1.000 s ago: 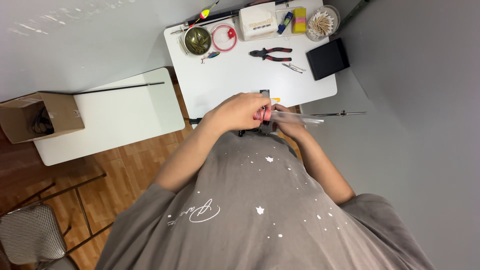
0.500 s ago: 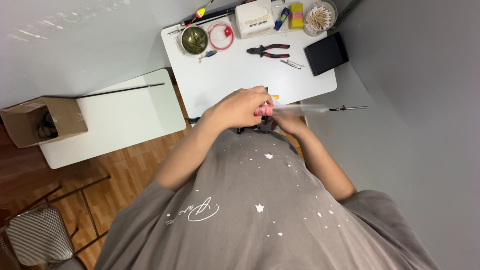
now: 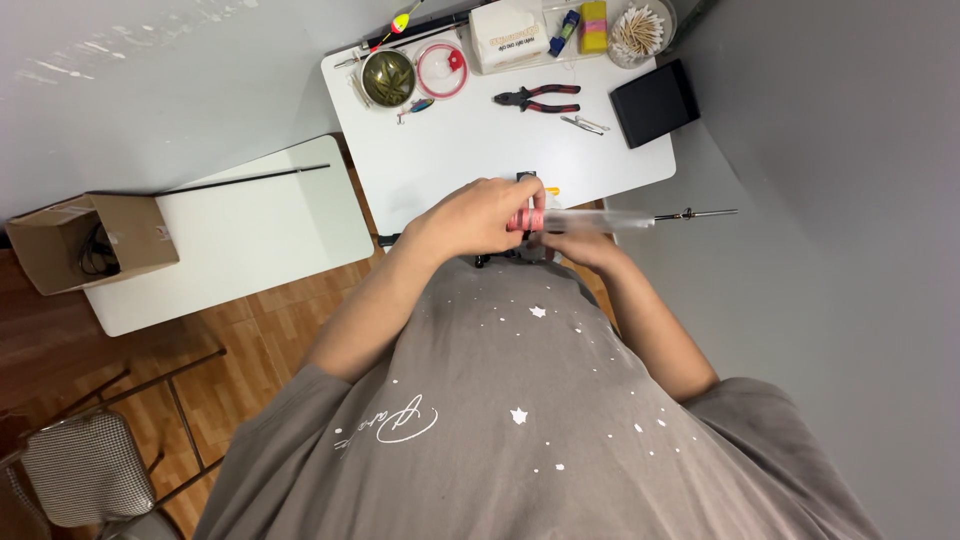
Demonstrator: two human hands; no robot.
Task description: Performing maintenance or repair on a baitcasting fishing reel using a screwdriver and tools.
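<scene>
1. The left hand (image 3: 478,215) curls over a small pink cylinder (image 3: 527,219) at the centre of the frame, its grip pinching that piece between fingers and thumb.
2. The right hand (image 3: 583,247) lies just below and to the right, fingers closed under the same assembly; exactly what its grip presses on is hidden by the left hand.
3. From the pink cylinder a clear, glossy tube (image 3: 600,220) runs to the right, and a thin dark metal rod (image 3: 700,213) sticks out of its far end, past the edge of the bench.
4. Both hands hover over the near edge of a white, smooth bench (image 3: 450,160) in the upper middle of the frame.
5. On it lie one pair of pliers (image 3: 537,98) with red-and-black handles, one flat black box (image 3: 655,102), one round tin (image 3: 388,78) of dark bits, one round clear lid with a red rim (image 3: 441,69), and one clear tub of cotton swabs (image 3: 637,22).
6. A second white bench (image 3: 250,240) stands at the left, carrying one long thin black rod (image 3: 245,179).
7. One open cardboard box (image 3: 90,240) sits at its left end.
</scene>
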